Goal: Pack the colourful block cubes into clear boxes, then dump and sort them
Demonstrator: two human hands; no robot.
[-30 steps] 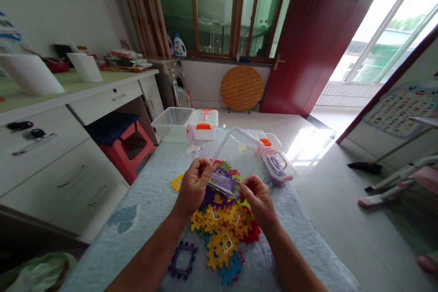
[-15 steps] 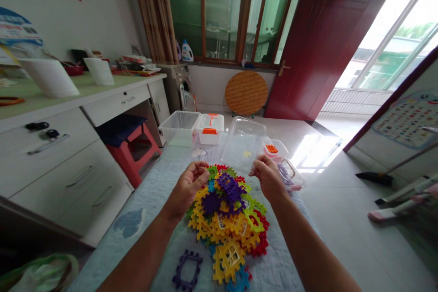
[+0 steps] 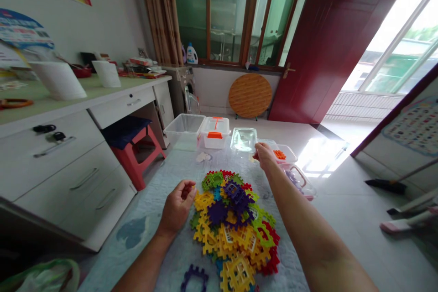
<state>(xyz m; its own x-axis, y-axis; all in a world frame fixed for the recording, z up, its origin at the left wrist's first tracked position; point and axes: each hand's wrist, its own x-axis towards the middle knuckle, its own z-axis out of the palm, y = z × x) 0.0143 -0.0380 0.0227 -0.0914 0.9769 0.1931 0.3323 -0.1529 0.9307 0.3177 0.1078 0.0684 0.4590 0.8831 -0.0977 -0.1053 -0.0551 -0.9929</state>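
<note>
A clear plastic lid [image 3: 244, 139] lies beyond the toy pile, its near right corner pinched in the fingers of my right hand [image 3: 265, 155]. Curled beside the left edge of the pile is my left hand [image 3: 178, 207], fingers closed with nothing plainly in them. Heaped in front of me are notched plastic building pieces [image 3: 239, 237] in yellow, green, red, blue and purple. A purple frame-shaped piece [image 3: 185, 279] lies apart, close to me.
Behind the pile stand an open clear bin [image 3: 181, 130] and a white box with orange latches [image 3: 215, 128]. Further right are a small container with orange pieces [image 3: 289, 153] and a clear handled case [image 3: 306, 187]. A red stool [image 3: 138, 155] stands by the desk [image 3: 61, 150].
My right hand has moved the lid forward and tipped it down from its upright tilt. My left hand has drawn back toward me and left. The camera view has shifted slightly.
</note>
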